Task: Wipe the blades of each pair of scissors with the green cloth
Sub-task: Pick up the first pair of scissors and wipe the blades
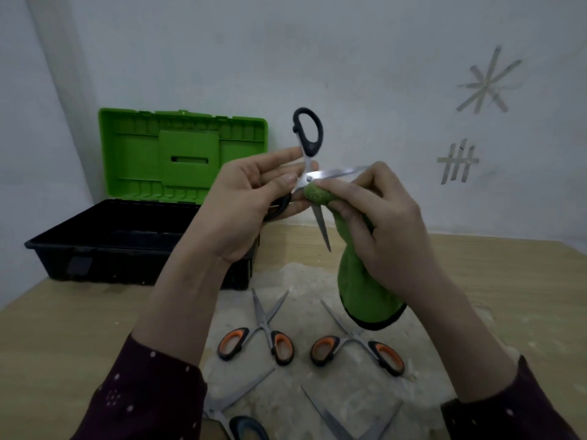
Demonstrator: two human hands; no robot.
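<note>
My left hand (251, 198) holds black-handled scissors (309, 144) up in the air, spread open, one handle loop pointing up and one blade pointing down. My right hand (381, 227) grips the green cloth (359, 281) and presses a bunched bit of it against the downward blade just below the pivot. The rest of the cloth hangs under my right palm. On the table below lie two open orange-handled scissors, one on the left (270, 331) and one on the right (355, 341). Two more pairs (235, 408) (343, 420) lie at the bottom edge, partly cut off.
A toolbox stands at the back left with its black tray (104, 246) open and its green lid (181, 154) raised against the wall. The wooden table (492, 281) has a worn pale patch under the scissors. Tape marks stick to the wall at the right.
</note>
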